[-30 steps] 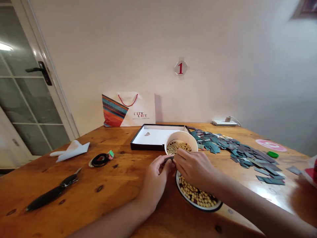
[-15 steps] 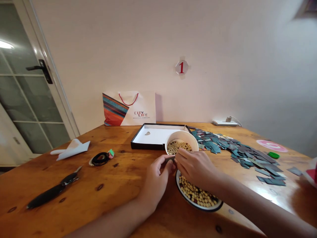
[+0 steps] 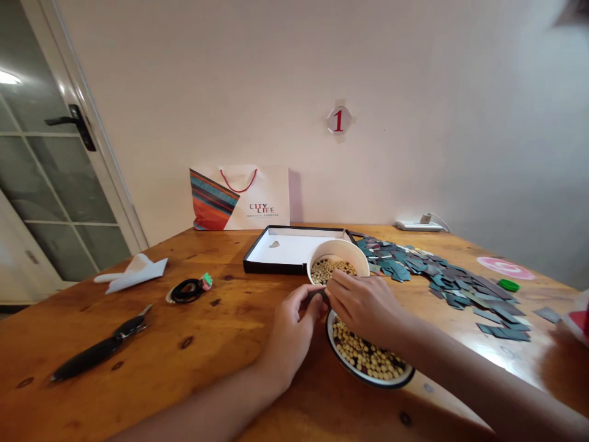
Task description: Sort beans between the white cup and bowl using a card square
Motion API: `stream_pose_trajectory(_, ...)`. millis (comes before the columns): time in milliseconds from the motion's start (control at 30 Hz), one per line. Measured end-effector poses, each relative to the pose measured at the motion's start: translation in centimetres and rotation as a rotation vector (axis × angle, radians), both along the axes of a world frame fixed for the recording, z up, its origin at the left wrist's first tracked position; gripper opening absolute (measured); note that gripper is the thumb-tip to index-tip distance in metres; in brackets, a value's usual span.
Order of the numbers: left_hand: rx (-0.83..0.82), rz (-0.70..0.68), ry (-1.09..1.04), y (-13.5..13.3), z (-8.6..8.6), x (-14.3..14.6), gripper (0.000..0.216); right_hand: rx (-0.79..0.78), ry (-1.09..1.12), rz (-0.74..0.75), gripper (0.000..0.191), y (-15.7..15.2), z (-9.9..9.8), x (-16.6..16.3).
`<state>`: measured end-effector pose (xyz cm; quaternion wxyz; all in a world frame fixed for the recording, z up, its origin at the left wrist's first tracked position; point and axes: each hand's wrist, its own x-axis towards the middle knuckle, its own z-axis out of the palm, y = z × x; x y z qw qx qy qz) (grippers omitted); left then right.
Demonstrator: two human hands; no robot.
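- Beans, pale with a few dark red ones, fill a dark-rimmed bowl at the near middle of the wooden table.
- Over the bowl's far left rim the left hand pinches a small dark piece between thumb and forefinger.
- From the right, the right hand meets it with its fingers curled down. It covers the bowl's far part, and I cannot tell whether it grips anything.
- Just beyond the fingertips stands a white cup holding more pale beans, and the right hand hides its near wall.
- To the near left lies a black-handled tool. Farther out are a black ring with a small pink-green charm and some folded white paper.
- Behind the cup sits a black tray with a white floor. A tiny grey scrap in it is too small to make out.
- Teal-grey card pieces spread across the right side, with a green cap and a pink disc beyond them.
- A red-and-white object is cut off at the right edge.
- Against the far wall stand a striped paper bag and a power strip.
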<state>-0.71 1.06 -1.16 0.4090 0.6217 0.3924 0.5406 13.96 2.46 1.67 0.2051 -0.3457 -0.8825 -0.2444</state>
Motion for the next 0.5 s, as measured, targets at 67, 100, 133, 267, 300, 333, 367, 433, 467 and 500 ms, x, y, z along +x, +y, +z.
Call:
stream_pose_trajectory(67,0.001,0.006,-0.001,0.07,-0.01,0.0,0.025,-0.003,-0.002,-0.004,0.018,0.01,0.01,-0.03)
stream_pose_trajectory(100,0.004,0.002,-0.003,0.08,-0.06,0.01,0.025,0.0,0.007,-0.012,0.018,-0.01,0.03,-0.05)
stream_pose_trajectory(133,0.005,-0.005,-0.006,0.06,-0.13,0.04,0.025,0.004,0.018,-0.02,0.018,-0.04,0.07,-0.07)
stream_pose_trajectory(267,-0.011,-0.02,-0.031,-0.09,-0.32,0.2,0.024,-0.005,0.032,-0.028,0.017,-0.15,0.2,-0.12)
stream_pose_trajectory(300,-0.019,-0.016,-0.034,-0.12,-0.3,0.23,0.024,-0.014,0.026,-0.025,0.017,-0.16,0.21,-0.12)
stream_pose_trajectory(333,-0.027,-0.013,-0.035,-0.14,-0.25,0.25,0.023,-0.022,0.02,-0.02,0.017,-0.17,0.2,-0.11)
stream_pose_trajectory(367,-0.033,-0.013,-0.035,-0.15,-0.18,0.26,0.022,-0.029,0.018,-0.018,0.017,-0.17,0.18,-0.1)
stream_pose_trajectory(433,-0.044,-0.022,-0.039,-0.14,-0.02,0.25,0.022,-0.035,0.021,-0.021,0.017,-0.17,0.1,-0.07)
stream_pose_trajectory(467,-0.049,-0.026,-0.046,-0.11,0.05,0.22,0.022,-0.036,0.022,-0.021,0.018,-0.17,0.06,-0.06)
stream_pose_trajectory(500,-0.054,-0.026,-0.053,-0.08,0.12,0.18,0.023,-0.038,0.02,-0.019,0.018,-0.16,0.02,-0.05)
